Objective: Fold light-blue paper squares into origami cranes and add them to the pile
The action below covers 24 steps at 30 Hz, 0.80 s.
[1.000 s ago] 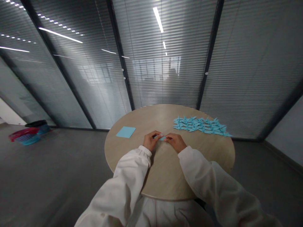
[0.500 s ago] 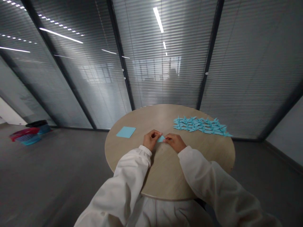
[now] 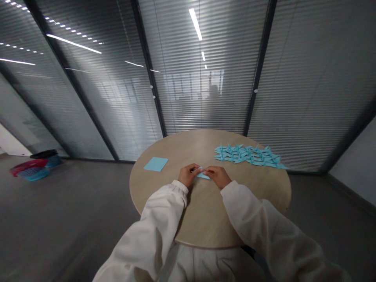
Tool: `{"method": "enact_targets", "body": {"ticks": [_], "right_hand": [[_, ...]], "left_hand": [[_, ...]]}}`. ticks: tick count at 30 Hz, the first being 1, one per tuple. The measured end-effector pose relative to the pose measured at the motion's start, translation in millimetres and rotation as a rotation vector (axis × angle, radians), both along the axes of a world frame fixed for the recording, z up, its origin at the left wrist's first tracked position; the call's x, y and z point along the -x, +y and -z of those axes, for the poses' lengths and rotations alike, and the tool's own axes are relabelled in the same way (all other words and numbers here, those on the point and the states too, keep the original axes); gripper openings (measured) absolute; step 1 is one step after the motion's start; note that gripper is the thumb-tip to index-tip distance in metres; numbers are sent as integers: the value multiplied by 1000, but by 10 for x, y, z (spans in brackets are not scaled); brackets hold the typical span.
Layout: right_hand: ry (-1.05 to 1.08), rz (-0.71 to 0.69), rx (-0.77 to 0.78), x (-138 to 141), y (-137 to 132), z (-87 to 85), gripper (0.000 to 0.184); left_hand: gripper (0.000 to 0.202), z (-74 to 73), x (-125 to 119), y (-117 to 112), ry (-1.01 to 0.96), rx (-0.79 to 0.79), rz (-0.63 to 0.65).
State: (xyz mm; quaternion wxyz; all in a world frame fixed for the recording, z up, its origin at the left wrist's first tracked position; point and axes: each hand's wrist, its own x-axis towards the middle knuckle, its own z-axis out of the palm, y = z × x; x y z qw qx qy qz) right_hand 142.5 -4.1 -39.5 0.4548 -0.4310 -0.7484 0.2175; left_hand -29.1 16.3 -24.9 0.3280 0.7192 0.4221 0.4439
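A small light-blue folded paper (image 3: 202, 175) lies on the round wooden table (image 3: 205, 219) between my two hands. My left hand (image 3: 188, 176) pinches its left end with closed fingers. My right hand (image 3: 217, 176) pinches its right end, fingers also closed. Both arms wear white sleeves. A flat stack of blue paper squares (image 3: 156, 163) lies to the left of my left hand. Several finished blue folded paper figures (image 3: 248, 155) are laid out in rows at the back right of the table.
Glass walls with closed blinds (image 3: 205, 78) stand behind the table. Coloured plastic basins (image 3: 32, 168) sit on the grey floor at far left. The table's front edge is close to my body.
The blue paper between my hands shows more of its surface now, spread lower and to the right. My hands have stayed in nearly the same place.
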Motion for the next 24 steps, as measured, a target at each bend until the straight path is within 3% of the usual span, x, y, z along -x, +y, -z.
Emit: {"method": "enact_targets", "body": {"ticks": [8,15,24], "right_hand": [[9,-12,53,5,-3,-21,22],[-63,57,45,-14,7,-6,20],[86,45,46,23,-11,-40,18]], "left_hand": [[40,-31,2,-35,59,-33,-46],[44,76,31,55,49,146,104],[45,-30,-6,-65,214,48,78]]}}
